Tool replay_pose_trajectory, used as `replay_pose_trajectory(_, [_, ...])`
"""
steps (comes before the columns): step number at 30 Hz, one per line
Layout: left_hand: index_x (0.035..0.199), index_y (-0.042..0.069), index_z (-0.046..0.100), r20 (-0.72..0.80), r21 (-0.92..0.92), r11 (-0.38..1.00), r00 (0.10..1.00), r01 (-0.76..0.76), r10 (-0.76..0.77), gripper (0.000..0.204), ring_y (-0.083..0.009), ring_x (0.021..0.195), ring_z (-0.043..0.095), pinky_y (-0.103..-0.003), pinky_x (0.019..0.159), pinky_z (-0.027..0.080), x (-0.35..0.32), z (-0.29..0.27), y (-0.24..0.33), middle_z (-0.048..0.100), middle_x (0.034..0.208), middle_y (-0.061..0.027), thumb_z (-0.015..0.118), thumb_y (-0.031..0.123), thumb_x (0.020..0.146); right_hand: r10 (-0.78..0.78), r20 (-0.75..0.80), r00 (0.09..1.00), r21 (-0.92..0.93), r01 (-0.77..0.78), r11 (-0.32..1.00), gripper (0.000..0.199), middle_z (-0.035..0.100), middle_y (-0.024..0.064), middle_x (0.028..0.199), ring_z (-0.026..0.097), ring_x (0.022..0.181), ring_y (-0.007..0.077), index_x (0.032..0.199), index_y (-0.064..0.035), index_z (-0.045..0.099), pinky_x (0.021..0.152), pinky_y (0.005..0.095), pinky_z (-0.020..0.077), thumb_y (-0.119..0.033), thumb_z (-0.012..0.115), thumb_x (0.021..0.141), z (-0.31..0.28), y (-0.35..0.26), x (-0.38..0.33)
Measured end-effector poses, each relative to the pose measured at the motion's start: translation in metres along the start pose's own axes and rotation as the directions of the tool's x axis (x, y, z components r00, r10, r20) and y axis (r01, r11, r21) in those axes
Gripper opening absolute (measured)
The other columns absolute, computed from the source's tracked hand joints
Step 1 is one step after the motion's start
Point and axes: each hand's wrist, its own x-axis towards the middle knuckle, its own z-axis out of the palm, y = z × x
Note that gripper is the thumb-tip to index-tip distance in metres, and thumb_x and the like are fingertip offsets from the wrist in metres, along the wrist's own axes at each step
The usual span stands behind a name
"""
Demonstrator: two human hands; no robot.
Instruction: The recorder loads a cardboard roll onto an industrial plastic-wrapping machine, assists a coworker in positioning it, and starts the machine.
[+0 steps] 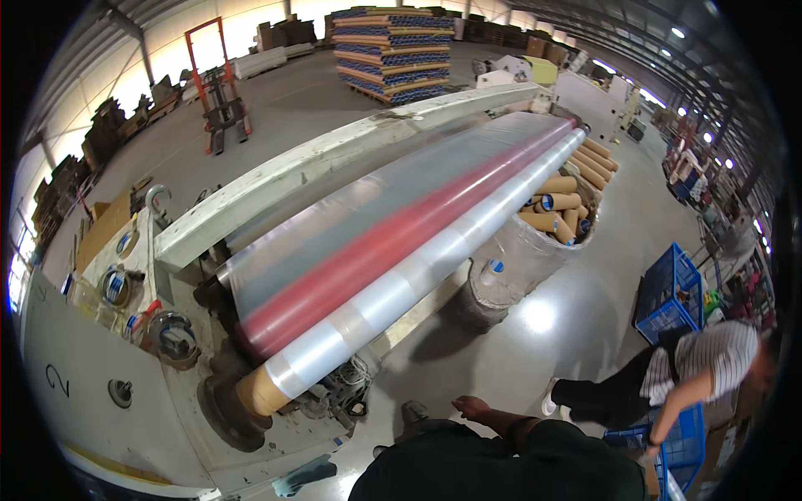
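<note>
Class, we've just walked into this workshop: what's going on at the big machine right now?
A film-winding machine is running: a red roller spins, blurred, beside a cardboard core wrapped in clear film. The person's left hand hangs free near the floor, holding nothing; the right is out of view. A co-worker bends over a blue crate.

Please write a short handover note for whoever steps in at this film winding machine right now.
Hands: the right hand is open and empty, held out low in front of the body and touching nothing. The left hand is out of view.
Things: the clear film roll sits on its cardboard core in the machine, beside the red roller, which looks motion-blurred.
Done: film is already wound on the core.
Left: the roll is not yet off the machine.
Nearby: a sack of spare cardboard tubes, and a co-worker bending over a blue crate.
</note>
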Motion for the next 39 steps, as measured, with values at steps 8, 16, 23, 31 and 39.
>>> replay_pose_trajectory(8, [0.134, -0.009, 0.043, 0.076, 0.063, 0.979, 0.979, -0.194, 0.189, 0.057, -0.0335, 0.122, 0.051, -0.043, 0.105, 0.037, 0.007, -0.006, -0.028, 0.05, 0.135, -0.0228, 0.052, 0.034, 0.097, -0.048, -0.03, 0.998, 0.136, 0.052, 0.989, 0.031, 0.063, 0.0176, 0.101, 0.063, 0.089, 0.0351, 0.107, -0.0006, 0.059, 0.072, 0.0435, 0.0517, -0.024, 0.06, 0.087, 0.012, 0.041, 0.017])
replay_pose_trajectory(16, [0.134, -0.012, 0.04, -0.006, -0.097, 0.986, 0.99, -0.138, 0.138, 0.054, -0.0312, 0.119, 0.054, -0.039, 0.101, 0.044, 0.009, 0.008, -0.008, 0.048, 0.135, -0.0249, 0.055, 0.023, 0.096, 0.233, 0.055, 0.971, 0.325, -0.238, 0.915, 0.046, 0.06, 0.0114, 0.1, 0.064, 0.087, 0.0249, 0.111, -0.0011, 0.056, 0.068, 0.0377, 0.0501, -0.043, 0.051, 0.092, -0.001, -0.002, -0.006])
replay_pose_trajectory(23, [0.134, -0.011, 0.039, -0.065, -0.203, 0.969, 0.989, -0.141, 0.13, 0.054, -0.0323, 0.12, 0.053, -0.04, 0.104, 0.043, 0.006, 0.015, -0.01, 0.049, 0.134, -0.0244, 0.059, 0.019, 0.094, 0.187, 0.071, 0.98, 0.33, -0.2, 0.923, 0.057, 0.061, 0.0127, 0.104, 0.064, 0.085, 0.0264, 0.124, -0.0031, 0.053, 0.07, 0.0391, 0.0506, -0.049, 0.049, 0.09, -0.005, 0.005, -0.009])
replay_pose_trajectory(31, [0.132, -0.012, 0.04, -0.059, -0.266, 0.952, 0.988, -0.152, 0.142, 0.051, -0.0337, 0.122, 0.051, -0.042, 0.105, 0.043, 0.007, 0.006, -0.018, 0.049, 0.133, -0.0255, 0.062, 0.008, 0.09, 0.182, 0.057, 0.982, 0.295, -0.191, 0.936, 0.05, 0.061, 0.0112, 0.105, 0.063, 0.086, 0.0236, 0.124, -0.0037, 0.052, 0.072, 0.0371, 0.05, -0.043, 0.048, 0.094, -0.002, -0.009, -0.024])
replay_pose_trajectory(39, [0.133, -0.009, 0.04, -0.05, -0.332, 0.929, 0.987, -0.16, 0.152, 0.047, -0.0352, 0.124, 0.05, -0.043, 0.107, 0.041, 0.003, 0.008, -0.022, 0.047, 0.134, -0.0284, 0.058, -0.005, 0.089, 0.157, 0.1, 0.982, 0.26, -0.178, 0.949, 0.055, 0.059, 0.0165, 0.114, 0.062, 0.092, 0.0259, 0.128, -0.0027, 0.049, 0.079, 0.0403, 0.0498, -0.044, 0.047, 0.093, 0.024, -0.01, -0.067])
